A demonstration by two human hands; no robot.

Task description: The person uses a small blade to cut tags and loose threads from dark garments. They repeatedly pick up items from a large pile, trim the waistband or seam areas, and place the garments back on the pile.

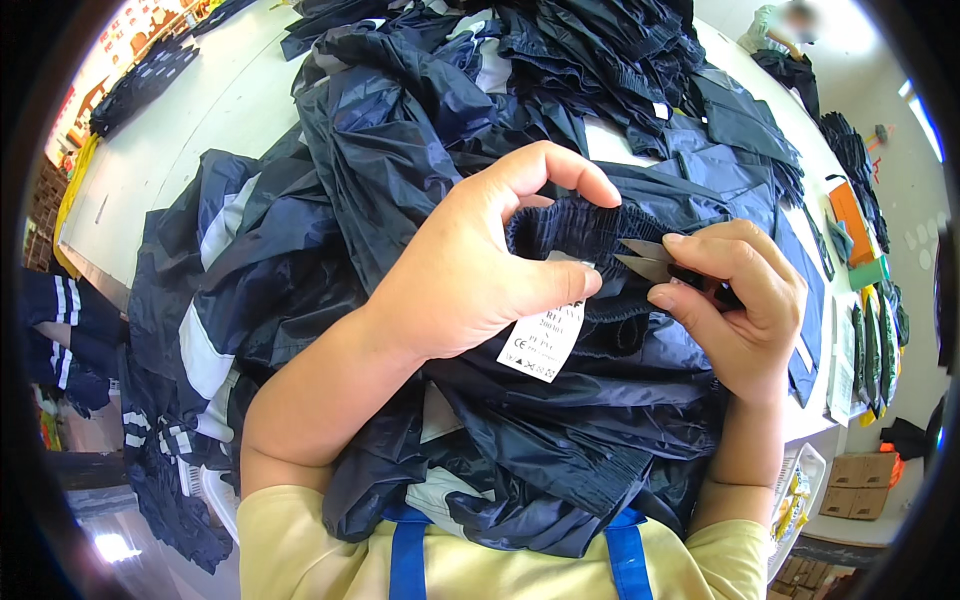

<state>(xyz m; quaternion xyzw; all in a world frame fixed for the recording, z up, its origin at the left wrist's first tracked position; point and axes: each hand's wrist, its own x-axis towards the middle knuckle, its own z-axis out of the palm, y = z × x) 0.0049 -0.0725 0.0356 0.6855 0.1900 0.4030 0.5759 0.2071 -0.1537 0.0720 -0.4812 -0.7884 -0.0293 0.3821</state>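
Hands [470, 255], gathered dark garment [562, 228] in left, apparently snips [652, 268] in right, white label [541, 346]

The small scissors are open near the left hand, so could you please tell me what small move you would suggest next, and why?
I would probably have the left hand ease its thumb back slightly before the right hand closes the small scissors. They stand open at the gathered dark band, tips pointing toward that thumb, which overlaps the white label.
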